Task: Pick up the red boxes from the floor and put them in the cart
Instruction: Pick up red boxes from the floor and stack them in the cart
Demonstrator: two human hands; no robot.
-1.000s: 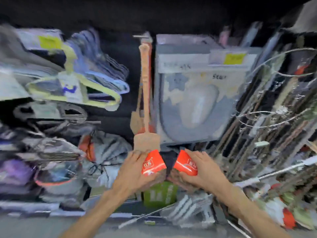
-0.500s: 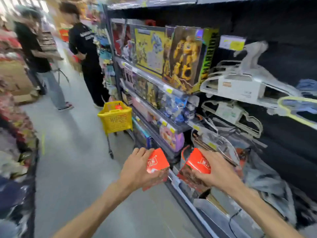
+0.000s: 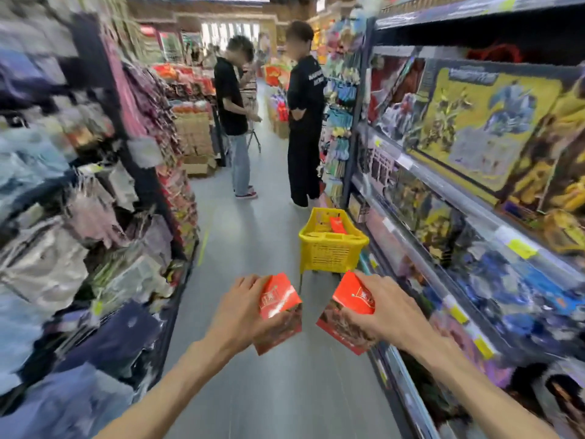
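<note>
My left hand grips a red box held in front of me at chest height. My right hand grips a second red box beside it, a small gap between the two. Straight ahead in the aisle stands the yellow cart, close to the right-hand shelf. Another red box lies inside the cart. Both held boxes are short of the cart and nearer to me.
Toy shelves line the right side, racks of packaged goods the left. Two people in black shirts stand beyond the cart. Grey floor runs between the shelves.
The view has swung left from the shelf face to looking down the aisle. The cart now sits ahead, centred and nearer. Both hands still hold their boxes.
</note>
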